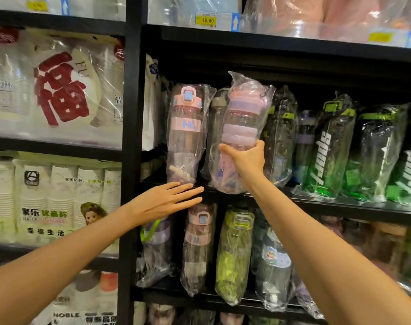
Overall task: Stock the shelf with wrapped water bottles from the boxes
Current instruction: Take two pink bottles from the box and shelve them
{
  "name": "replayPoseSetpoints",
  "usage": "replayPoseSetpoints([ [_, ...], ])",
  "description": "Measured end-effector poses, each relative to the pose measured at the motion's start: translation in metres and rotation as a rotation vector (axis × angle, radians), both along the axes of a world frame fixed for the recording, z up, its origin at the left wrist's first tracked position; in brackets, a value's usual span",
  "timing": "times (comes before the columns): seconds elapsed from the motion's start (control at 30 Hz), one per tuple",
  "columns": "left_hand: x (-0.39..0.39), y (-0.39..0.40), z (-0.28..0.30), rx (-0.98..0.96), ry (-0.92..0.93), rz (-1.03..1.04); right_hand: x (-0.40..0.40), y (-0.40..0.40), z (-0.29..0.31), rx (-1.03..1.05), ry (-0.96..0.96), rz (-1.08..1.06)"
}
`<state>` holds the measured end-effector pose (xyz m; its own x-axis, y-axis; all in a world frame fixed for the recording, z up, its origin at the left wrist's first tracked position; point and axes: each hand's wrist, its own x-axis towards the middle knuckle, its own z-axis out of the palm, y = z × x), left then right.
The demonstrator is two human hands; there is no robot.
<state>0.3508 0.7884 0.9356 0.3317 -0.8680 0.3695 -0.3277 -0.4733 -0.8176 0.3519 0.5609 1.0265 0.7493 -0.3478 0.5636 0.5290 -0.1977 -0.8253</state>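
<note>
Crinkly-wrapped pink bottle (243,127) gripped by right hand (246,160).

Held bottle (243,127) right of shelved bottle (187,134)

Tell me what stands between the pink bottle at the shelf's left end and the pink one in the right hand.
Head view: a grey-capped wrapped bottle stands between the left pink bottle and the one gripped by the right hand.

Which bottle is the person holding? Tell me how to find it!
Look at the black shelf in the middle, with wrapped bottles standing in a row. Near its left end, the right hand grips a pink bottle in clear plastic. It leans and sticks up higher than the upright pink bottle with a blue button beside it.
</note>
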Motion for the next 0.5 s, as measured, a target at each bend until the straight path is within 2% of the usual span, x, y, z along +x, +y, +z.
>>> replayPoseSetpoints([
  [0.5, 0.002, 0.006, -0.011, -0.068, -0.004, -0.013, 0.029, 0.041, -0.002, -0.133, 0.073, -0.363],
])
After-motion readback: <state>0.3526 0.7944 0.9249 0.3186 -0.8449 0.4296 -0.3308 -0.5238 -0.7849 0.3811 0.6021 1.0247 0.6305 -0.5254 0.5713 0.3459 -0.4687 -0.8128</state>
